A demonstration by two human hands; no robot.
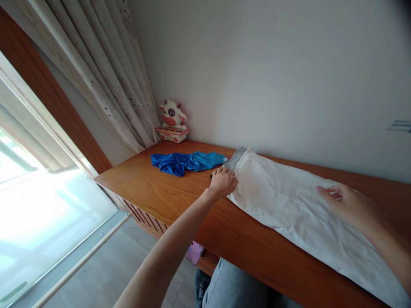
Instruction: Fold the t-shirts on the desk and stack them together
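A long white garment [282,196], like trousers folded lengthwise, lies across the wooden top with its grey end band [236,158] toward the middle. My left hand [224,182] is closed, its fingers curled over the garment's near corner by that band. Over the white cloth on the right is my right hand [348,203], slightly blurred, with thumb and fingers apart and nothing between them. Whether it touches the cloth I cannot tell. A crumpled blue garment [188,162] in two shades rests just beyond my left hand.
A cow-shaped toy keyboard [173,124] stands in the far left corner of the wooden top [154,188], by the curtain [109,81]. The wall [272,77] runs along the back. Below the front edge, something pink [194,252] is partly pixelated. A bright glass door [48,222] is at left.
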